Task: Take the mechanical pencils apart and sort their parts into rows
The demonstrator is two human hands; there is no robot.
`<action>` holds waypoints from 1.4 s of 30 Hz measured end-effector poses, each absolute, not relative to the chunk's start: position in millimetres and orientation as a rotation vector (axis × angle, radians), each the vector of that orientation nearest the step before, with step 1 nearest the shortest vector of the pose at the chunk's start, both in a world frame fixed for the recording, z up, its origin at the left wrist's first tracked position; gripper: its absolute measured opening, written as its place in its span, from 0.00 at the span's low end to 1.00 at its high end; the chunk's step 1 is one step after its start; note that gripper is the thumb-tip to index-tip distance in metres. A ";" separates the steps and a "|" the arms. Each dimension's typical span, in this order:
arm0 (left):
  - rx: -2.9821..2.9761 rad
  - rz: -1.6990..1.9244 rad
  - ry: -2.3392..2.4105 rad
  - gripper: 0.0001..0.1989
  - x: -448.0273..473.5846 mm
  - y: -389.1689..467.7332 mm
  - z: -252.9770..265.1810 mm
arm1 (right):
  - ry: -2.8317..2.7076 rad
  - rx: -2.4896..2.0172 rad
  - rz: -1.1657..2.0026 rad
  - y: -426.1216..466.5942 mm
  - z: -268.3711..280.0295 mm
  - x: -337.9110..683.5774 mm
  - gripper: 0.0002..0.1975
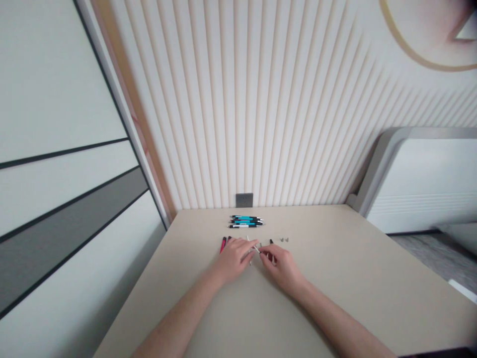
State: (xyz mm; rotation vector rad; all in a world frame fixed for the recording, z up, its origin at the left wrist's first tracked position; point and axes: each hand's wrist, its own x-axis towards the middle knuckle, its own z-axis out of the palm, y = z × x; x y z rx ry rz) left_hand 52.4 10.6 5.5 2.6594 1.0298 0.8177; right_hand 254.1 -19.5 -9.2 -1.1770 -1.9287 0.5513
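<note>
Over the table, a thin white pen tube (257,248) slants between my two hands. My left hand (234,257) has its index finger across the tube and its thumb below; the fingers look closed on it, though their grip is partly hidden. At the tube's lower end, my right hand (280,261) pinches it near a small dark tip. Red-and-black pen barrels (223,244) lie beside my left hand, partly covered by it. Just beyond my right hand is a small black pen part (271,241). Small metallic pieces (284,239) rest to its right.
Several pens (246,222) in blue, black and white lie in a row toward the back of the beige table (328,278). A dark socket (244,200) is set in the ribbed wall behind. A white cabinet stands left, a bed at right.
</note>
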 end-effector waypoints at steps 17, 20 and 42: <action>2.060 1.308 1.331 0.13 52.0 21.3 5.0 | -1.952 -1.285 0.613 -19.1 -7.2 260.0 0.10; 2.193 1.193 1.342 0.13 48.7 22.6 2.3 | -1.966 -1.294 0.630 -18.4 -9.6 261.1 0.10; 2.846 0.590 1.354 0.09 59.8 -3.1 14.5 | -2.007 -1.320 0.538 -12.5 -12.7 268.1 0.10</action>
